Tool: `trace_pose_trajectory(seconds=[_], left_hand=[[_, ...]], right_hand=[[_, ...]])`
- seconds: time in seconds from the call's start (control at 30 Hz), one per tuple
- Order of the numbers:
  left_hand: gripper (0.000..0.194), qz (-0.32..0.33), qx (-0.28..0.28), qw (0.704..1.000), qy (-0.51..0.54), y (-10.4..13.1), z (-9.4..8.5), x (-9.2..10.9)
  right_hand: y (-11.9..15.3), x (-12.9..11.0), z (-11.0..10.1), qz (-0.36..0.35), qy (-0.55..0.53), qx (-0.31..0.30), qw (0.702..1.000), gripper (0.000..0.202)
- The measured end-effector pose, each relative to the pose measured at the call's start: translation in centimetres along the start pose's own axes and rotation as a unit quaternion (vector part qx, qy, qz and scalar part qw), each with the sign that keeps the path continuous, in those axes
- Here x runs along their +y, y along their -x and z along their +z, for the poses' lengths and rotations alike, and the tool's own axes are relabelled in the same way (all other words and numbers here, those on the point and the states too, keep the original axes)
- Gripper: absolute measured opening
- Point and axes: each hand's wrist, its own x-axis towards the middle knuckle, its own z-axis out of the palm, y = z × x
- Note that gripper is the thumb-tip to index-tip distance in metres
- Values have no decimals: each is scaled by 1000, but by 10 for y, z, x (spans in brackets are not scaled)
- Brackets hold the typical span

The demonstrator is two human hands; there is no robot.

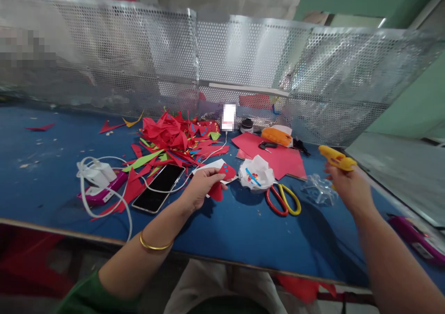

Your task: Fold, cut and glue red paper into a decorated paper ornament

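My left hand (203,186) pinches a small red paper piece (227,171) with blue dots, over a white sheet (212,166) at the middle of the blue table. On the right, my right hand (347,184) is wrapped round a yellow glue gun (336,157), raised above some crumpled clear plastic (319,191). Between the hands lie a crumpled white paper (257,174) holding small colourful bits and a blue strip, and scissors (283,200) with one red and one yellow handle. Behind them, red sheets (287,158) lie flat with a dark key-like item (267,145) on top.
Red and green paper scraps (167,135) are heaped left of centre. A black phone (159,189), white cables and a purple power strip (104,191) lie at the left. Another purple strip (417,240) is at the far right. A perforated metal screen (243,49) stands behind.
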Motion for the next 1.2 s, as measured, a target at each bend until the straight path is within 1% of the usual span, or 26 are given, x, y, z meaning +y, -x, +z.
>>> trace_pose_trajectory(seconds=[0.1,0.17,0.23,0.27,0.3,0.33,0.37,0.47,0.57,0.67,0.77,0.9,1.03,1.13,1.2], left_hand=[[20,5,-17,1000,12,-1,-1,-2],[17,18,-19,999,24,-2,-1,-4],[14,26,-17,999,37,-2,-1,-5],[13,26,-15,999,42,-2,-1,-5],[13,24,-12,999,45,-2,0,-5],[13,19,-9,999,46,-2,1,-5],[13,12,-7,999,44,-1,2,-5],[14,-6,-17,999,41,1,5,-4],[16,-9,-33,998,50,4,8,-5],[13,-8,-44,998,44,6,11,-6],[12,-7,-49,998,30,7,13,-7],[13,-10,-59,998,17,8,14,-8],[10,-44,-108,993,2,7,12,-7],[17,-59,-133,989,15,7,11,-6],[23,-58,-123,990,22,5,10,-7]], right_hand=[[2,-19,14,74,-67,-52,994,23],[13,-40,24,93,-125,-94,983,24],[33,-65,36,118,-264,-130,948,24],[45,-78,42,114,-298,-133,938,27],[57,-89,50,118,-307,-174,928,29],[68,-100,58,121,-311,-195,922,30],[78,-108,66,130,-310,-206,919,31],[99,-125,90,167,-301,-208,916,31],[106,-131,108,194,-301,-221,907,32],[109,-132,115,219,-321,-219,895,33],[110,-129,115,233,-317,-220,892,28],[110,-125,113,220,-311,-220,898,21],[109,-123,114,197,-310,-210,906,21],[109,-122,115,189,-312,-199,910,21],[108,-121,114,187,-313,-199,909,20]])
